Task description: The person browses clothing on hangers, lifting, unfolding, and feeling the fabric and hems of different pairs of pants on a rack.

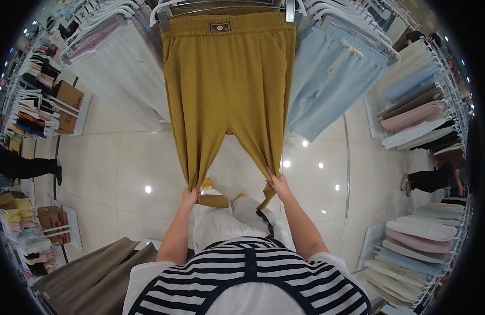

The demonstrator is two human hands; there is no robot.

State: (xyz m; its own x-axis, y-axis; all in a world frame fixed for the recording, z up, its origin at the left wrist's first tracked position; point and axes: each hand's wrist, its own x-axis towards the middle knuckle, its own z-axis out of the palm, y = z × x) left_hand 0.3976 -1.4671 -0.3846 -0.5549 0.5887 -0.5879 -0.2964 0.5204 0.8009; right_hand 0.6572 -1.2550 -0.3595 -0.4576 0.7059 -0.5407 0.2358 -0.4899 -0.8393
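Note:
Mustard-coloured trousers (229, 73) hang in front of me from a clip hanger (290, 10), with a small brown label on the elastic waistband. My left hand (190, 195) is closed around the lower part of one trouser leg, gathering the cloth into folds. Likewise, my right hand (277, 185) grips the other leg near its hem. Both legs are drawn toward me and slightly apart, and the hems dangle below my hands. The fingertips are partly hidden by the fabric.
Pale blue trousers (334, 73) hang to the right and white trousers (124, 73) to the left. Brown trousers (95, 278) hang at lower left. Racks of folded-over clothes (418, 115) line the right side. Cardboard boxes (69, 105) stand at left. Two other people (436, 180) are partly visible at the sides.

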